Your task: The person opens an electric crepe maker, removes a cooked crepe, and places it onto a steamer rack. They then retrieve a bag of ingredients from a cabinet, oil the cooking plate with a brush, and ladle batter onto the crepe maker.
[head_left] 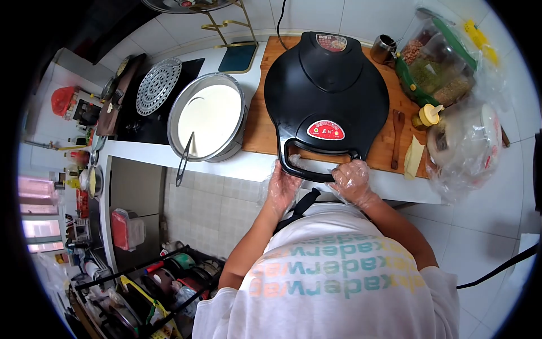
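A black electric griddle (326, 107) with a closed lid and red label lies on a wooden board. Its looped front handle (307, 174) points toward me. My right hand (351, 179), in a clear plastic glove, is closed around the right corner of this handle. At the left corner, my left hand (284, 186), also gloved, holds on from below, with some fingers hidden. Left of the griddle stands a metal pot (240, 133) of pale, creamy batter (208, 121). A ladle (184, 161) leans out over the pot's near rim.
A wooden spatula (397, 141), folded yellowish piece (414, 158), small yellow-lidded jar (428, 116) and plastic-wrapped container (466, 141) sit at right. Behind them are a metal cup (384, 48) and green-lidded grain box (437, 65). A perforated steamer plate (159, 86) rests on the stove at left.
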A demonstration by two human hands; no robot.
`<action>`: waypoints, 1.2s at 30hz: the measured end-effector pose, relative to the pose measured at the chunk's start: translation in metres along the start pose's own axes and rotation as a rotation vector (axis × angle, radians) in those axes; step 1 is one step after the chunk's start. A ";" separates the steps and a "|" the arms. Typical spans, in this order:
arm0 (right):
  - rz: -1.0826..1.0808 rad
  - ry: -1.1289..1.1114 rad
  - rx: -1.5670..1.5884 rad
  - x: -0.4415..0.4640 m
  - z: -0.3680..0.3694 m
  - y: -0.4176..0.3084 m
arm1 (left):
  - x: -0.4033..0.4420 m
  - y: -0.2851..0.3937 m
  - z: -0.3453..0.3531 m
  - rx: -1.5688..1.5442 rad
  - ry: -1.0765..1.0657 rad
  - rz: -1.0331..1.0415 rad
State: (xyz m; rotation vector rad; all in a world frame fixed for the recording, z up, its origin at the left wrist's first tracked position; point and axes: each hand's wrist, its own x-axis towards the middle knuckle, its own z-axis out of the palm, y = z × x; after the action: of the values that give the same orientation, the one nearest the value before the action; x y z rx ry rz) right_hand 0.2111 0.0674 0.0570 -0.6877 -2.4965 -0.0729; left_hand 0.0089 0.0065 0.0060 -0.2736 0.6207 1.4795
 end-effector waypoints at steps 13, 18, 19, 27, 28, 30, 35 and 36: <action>-0.080 -0.008 0.023 0.012 0.007 -0.003 | -0.016 0.009 -0.005 0.029 0.033 0.040; -0.054 -0.120 0.019 0.015 -0.001 -0.009 | -0.011 0.009 -0.026 0.052 -0.117 0.038; -0.039 -0.155 0.003 0.016 -0.006 -0.008 | -0.012 0.008 -0.020 0.061 -0.028 0.054; -0.053 -0.103 0.004 0.008 -0.003 -0.009 | -0.015 0.006 -0.018 0.058 -0.061 0.080; -0.053 -0.112 -0.004 0.009 -0.003 -0.008 | -0.013 0.007 -0.018 0.055 -0.091 0.065; -0.079 -0.103 -0.004 0.010 -0.006 -0.007 | -0.014 0.007 -0.017 0.085 -0.028 0.060; -0.049 -0.139 0.013 0.010 -0.011 -0.008 | -0.010 0.006 -0.026 0.153 -0.045 0.072; -0.057 -0.097 0.020 0.009 -0.011 -0.009 | -0.013 0.008 -0.023 0.179 -0.028 0.067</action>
State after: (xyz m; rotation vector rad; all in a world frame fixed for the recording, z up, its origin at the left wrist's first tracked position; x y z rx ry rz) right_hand 0.2060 0.0619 0.0711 -0.6261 -2.6066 -0.0360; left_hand -0.0030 -0.0155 -0.0040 -0.0942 0.7406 1.4789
